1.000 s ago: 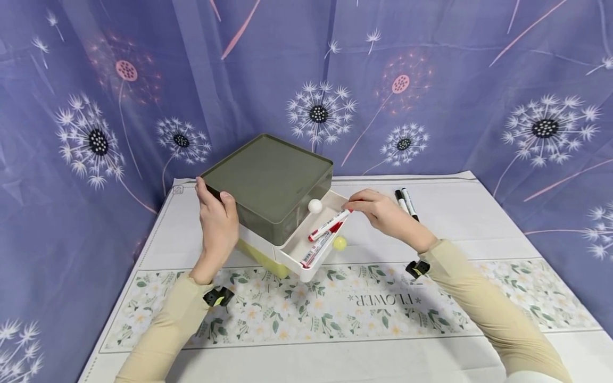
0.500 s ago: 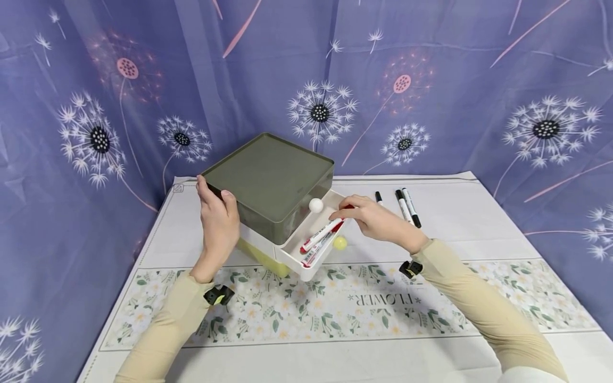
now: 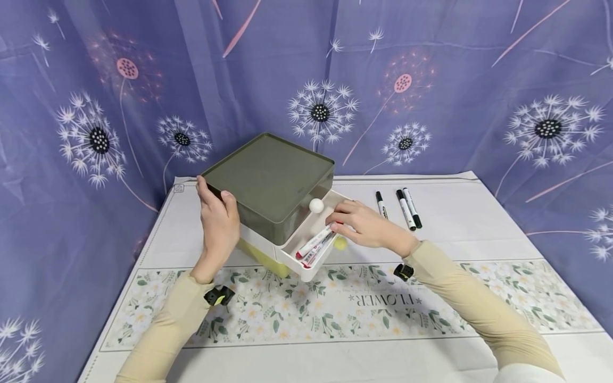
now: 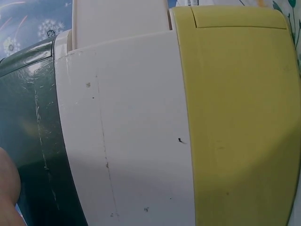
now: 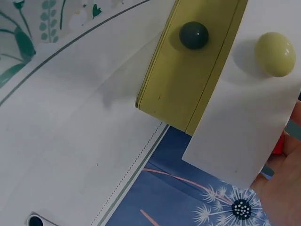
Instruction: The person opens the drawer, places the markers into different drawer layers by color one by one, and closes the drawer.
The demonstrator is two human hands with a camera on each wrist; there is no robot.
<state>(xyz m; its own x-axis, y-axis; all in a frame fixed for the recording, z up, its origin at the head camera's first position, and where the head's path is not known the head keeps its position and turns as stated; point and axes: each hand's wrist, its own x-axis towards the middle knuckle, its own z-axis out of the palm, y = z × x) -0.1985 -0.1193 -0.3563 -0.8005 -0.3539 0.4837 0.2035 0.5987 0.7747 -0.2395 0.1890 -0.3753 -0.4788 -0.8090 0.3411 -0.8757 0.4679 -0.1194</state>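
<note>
A small drawer cabinet (image 3: 268,178) has a dark green top tier, a white middle and a yellow bottom. Its white drawer (image 3: 291,260) stands pulled out, with a yellow knob (image 5: 276,54) on its front. My left hand (image 3: 217,226) rests against the cabinet's left side, thumb near the top edge. Over the drawer, my right hand (image 3: 366,226) pinches the cap end of a red whiteboard marker (image 3: 313,242). That marker lies slanted over other red marker pens (image 3: 313,257) in the drawer. The right fingertips partly hide its cap.
Three black-capped markers, one on the left (image 3: 381,204) and a pair (image 3: 406,209) beside it, lie on the table right of the cabinet. A white knob (image 3: 316,206) sits on the green tier. A flowered cloth (image 3: 268,319) covers the table; a blue curtain hangs behind.
My right hand has moved left and down into the drawer, lowering the red marker onto the others. The left hand and cabinet have stayed put. The leftmost black marker has come into sight.
</note>
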